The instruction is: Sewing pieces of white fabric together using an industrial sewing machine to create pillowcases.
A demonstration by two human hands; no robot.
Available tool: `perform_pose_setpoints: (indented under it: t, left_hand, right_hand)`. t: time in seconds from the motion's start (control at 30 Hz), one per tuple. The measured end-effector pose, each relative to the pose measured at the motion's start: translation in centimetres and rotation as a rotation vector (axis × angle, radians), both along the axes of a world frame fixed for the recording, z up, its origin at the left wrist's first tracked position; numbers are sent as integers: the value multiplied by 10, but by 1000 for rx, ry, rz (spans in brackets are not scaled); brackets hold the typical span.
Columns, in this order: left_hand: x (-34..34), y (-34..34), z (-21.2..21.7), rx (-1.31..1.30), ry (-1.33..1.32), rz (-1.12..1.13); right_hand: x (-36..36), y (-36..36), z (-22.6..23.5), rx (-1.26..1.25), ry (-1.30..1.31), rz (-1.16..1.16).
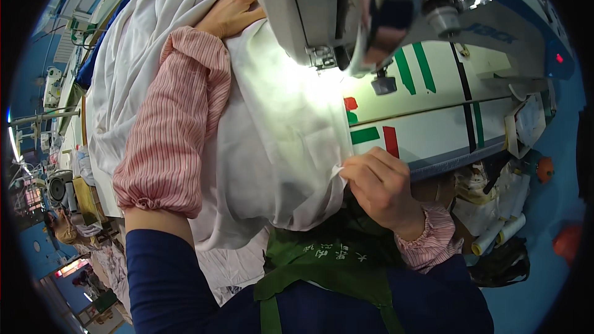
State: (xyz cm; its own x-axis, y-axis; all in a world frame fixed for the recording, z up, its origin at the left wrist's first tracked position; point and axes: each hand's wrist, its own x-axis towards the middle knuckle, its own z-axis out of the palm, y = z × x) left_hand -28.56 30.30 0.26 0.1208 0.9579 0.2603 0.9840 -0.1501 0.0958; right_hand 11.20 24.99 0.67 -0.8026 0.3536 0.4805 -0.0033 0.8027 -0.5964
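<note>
White fabric (278, 148) is spread under the lit head of a sewing machine (322, 12) and hangs down over my lap. My left hand (232, 9) lies on the cloth behind and left of the needle area, palm down; its fingertips are partly hidden by the machine head. My right hand (377, 185) pinches the fabric's right edge, close to the front of the table. That edge runs from my right fingers up toward the presser foot (323, 59), which glare partly hides.
Green, red and black tape strips (365, 135) mark the white machine table (439, 111). Gathered cloth (133, 74) covers the left side. Thread cones or rolls (498, 235) and a black bag (504, 263) sit below the table at right. Other machines (55, 86) stand far left.
</note>
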Motion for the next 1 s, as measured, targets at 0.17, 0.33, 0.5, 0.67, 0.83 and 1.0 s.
perform_pose_setpoints:
  t: [0.17,0.33,0.5,0.67,0.83,1.0]
  left_hand:
    - [-20,10,-1,11,-1,-1]
    - [-32,23,15,13,17,33]
    - [-54,25,9,165,-73,134]
    - [-69,11,-1,150,226,256]
    - [28,-44,42,-404,566,-58]
    - [121,-225,18,-275,-169,177]
  right_hand:
    - [-27,18,4,-82,-23,-4]
    - [-46,32,4,-127,-63,-41]
    - [-52,29,8,-294,-45,-138]
    - [-46,14,16,-1600,339,-196]
    - [-63,-26,15,-1759,275,-169]
    - [-59,-119,10,-1502,-74,200]
